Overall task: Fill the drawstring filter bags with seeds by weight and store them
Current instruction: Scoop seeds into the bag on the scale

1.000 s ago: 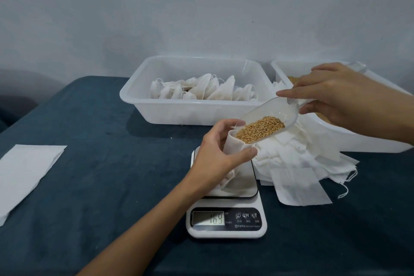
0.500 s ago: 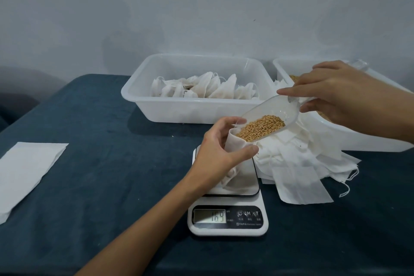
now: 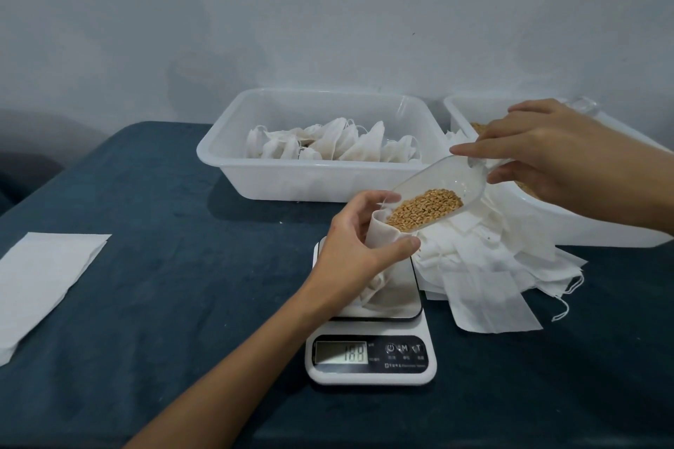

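My left hand (image 3: 359, 242) grips the open mouth of a white filter bag (image 3: 381, 235) that stands on the white kitchen scale (image 3: 372, 357). The scale's display shows digits. My right hand (image 3: 547, 153) holds a clear plastic scoop (image 3: 437, 186) by its handle, tilted down to the left, its lip at the bag's mouth. Brown seeds (image 3: 425, 208) lie in the scoop's lower half. A heap of empty filter bags (image 3: 492, 266) lies right of the scale.
A white bin (image 3: 226, 157) behind the scale holds several filled bags (image 3: 328, 144). A second white bin (image 3: 583, 226) with seeds sits at the right, partly behind my right hand. Folded white paper (image 3: 40, 281) lies at the left on the dark blue table.
The scale reading has changed from 169 to about 188. Both hands and the scoop stay almost where they were, and the seeds have slid toward the scoop's lip.
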